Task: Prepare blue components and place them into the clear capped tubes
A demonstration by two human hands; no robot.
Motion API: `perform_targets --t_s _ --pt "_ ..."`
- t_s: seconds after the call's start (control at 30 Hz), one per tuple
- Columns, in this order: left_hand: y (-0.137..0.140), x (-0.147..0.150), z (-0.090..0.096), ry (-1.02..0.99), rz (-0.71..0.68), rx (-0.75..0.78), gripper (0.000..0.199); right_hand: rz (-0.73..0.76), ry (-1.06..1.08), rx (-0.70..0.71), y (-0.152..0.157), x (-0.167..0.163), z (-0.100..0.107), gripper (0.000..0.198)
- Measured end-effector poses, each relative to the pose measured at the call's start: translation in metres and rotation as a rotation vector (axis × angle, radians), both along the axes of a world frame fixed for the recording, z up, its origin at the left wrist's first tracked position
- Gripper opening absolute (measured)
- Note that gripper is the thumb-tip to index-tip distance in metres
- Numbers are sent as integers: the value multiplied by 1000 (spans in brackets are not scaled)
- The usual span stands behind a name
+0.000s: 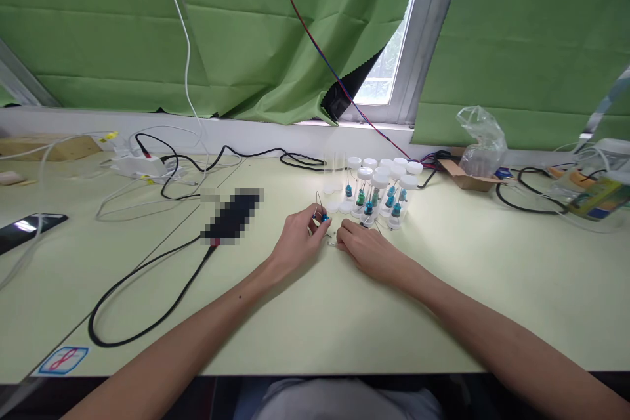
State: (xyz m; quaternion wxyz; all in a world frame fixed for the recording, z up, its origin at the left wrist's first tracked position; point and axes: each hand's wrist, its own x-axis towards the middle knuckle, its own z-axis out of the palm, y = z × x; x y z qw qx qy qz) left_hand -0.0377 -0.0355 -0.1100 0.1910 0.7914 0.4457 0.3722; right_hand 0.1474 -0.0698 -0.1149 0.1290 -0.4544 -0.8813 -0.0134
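Note:
My left hand [301, 236] is closed in a pinch on a small blue piece with thin wire leads [325, 217]. One bent wire sticks up above the fingertips. Just to the right, my right hand [365, 248] rests low over the table with its fingers curled together; what they hold is too small to make out. A tiny shiny bit [332, 244] lies by its fingertips. Beyond both hands stand several clear vials with white caps [379, 178], with blue or green wired pieces inside. Left of them are uncapped clear tubes [335, 174], and loose white caps [336, 206] lie before these.
A black cable [93, 315] loops across the table at left, beside a blurred-out dark object [233, 215]. A phone [29, 231] lies far left, near a white power strip [142, 164]. At back right are a cardboard box [465, 177] with a plastic bag and a container [603, 193].

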Motion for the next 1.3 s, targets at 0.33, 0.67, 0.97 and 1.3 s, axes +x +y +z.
perform_targets --t_s 0.33,0.67,0.97,1.3 --pt "0 -1 2 -56 -3 -65 21 -19 548 -102 7 -1 -9 13" --pt "-1 2 1 -170 -76 -184 25 -9 780 -238 7 -4 -13 27" --pt "-4 2 1 -198 -138 -243 22 13 819 -323 4 -6 -13 39" --pt "-5 3 5 -211 -140 -237 26 -15 682 -199 4 -8 -6 15"
